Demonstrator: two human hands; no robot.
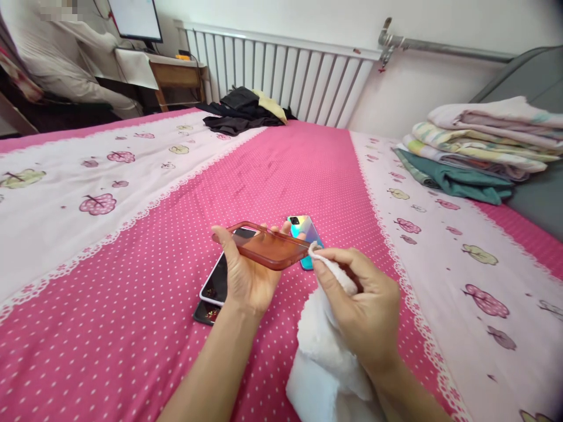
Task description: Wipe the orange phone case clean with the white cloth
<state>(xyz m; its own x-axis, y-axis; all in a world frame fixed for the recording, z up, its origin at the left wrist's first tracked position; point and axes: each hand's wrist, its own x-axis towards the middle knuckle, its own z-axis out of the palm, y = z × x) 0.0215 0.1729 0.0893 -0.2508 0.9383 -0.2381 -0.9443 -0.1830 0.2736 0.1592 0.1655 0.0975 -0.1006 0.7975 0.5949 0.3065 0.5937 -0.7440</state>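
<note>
My left hand (244, 275) grips a translucent reddish-brown phone case (268, 246), held flat above the bed. My right hand (363, 305) is closed on a fluffy white cloth (323, 351) and presses a corner of it against the case's right end. Just behind the case an iridescent blue phone (307, 231) lies face down on the pink dotted bedspread (132, 328). Under my left hand lie a phone with a white rim (215, 284) and a dark phone (206, 313) beneath it.
A stack of folded blankets (479, 146) sits at the right by a grey headboard. Dark clothes (244, 111) are heaped at the far edge before a white radiator (281, 70). A person in white (65, 58) sits far left, near a desk with a monitor (136, 20).
</note>
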